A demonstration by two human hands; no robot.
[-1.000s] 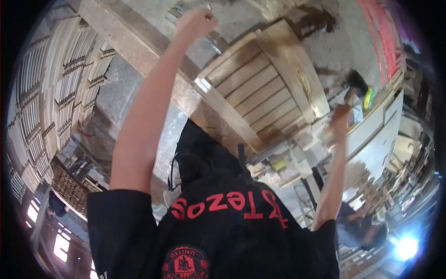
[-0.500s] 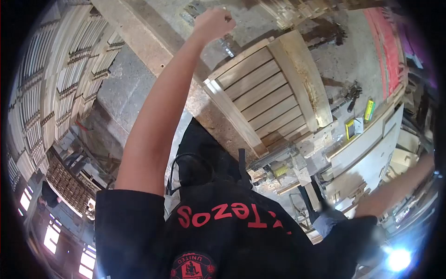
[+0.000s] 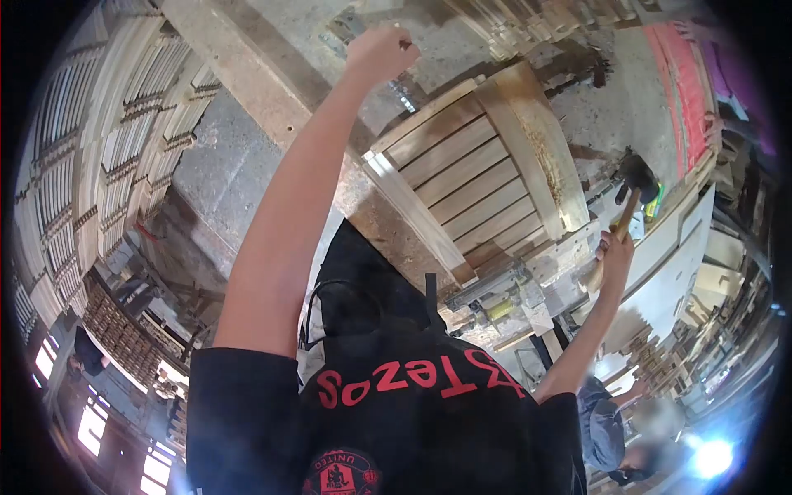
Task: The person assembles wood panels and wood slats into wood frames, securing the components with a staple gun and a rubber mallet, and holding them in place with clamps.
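Brown, worn wood makes up the long surface [image 3: 247, 78], running from eleven o'clock toward the centre of the view. Pale stacked wooden slats [image 3: 124, 124] fill ten o'clock.

At one o'clock lies the pale, slatted wooden panel [image 3: 478, 177], its near rail along the surface and a broad, curved board on its far side. The bare left arm [image 3: 285, 223] reaches nearly straight toward twelve o'clock; the left hand [image 3: 384, 56] ends it in a fist, fingers curled together, though what that grip holds cannot be told. Just beside it is a shiny metal rod [image 3: 403, 95], near the panel's corner.

Bent at the elbow, the right arm [image 3: 590, 330] rises to three o'clock, where the right hand [image 3: 616, 247] has its grip closed on the wooden handle of a black-headed mallet [image 3: 639, 177]. The head is raised and tilted toward one o'clock from the fingers, partly covering a yellow-green pack [image 3: 655, 200].
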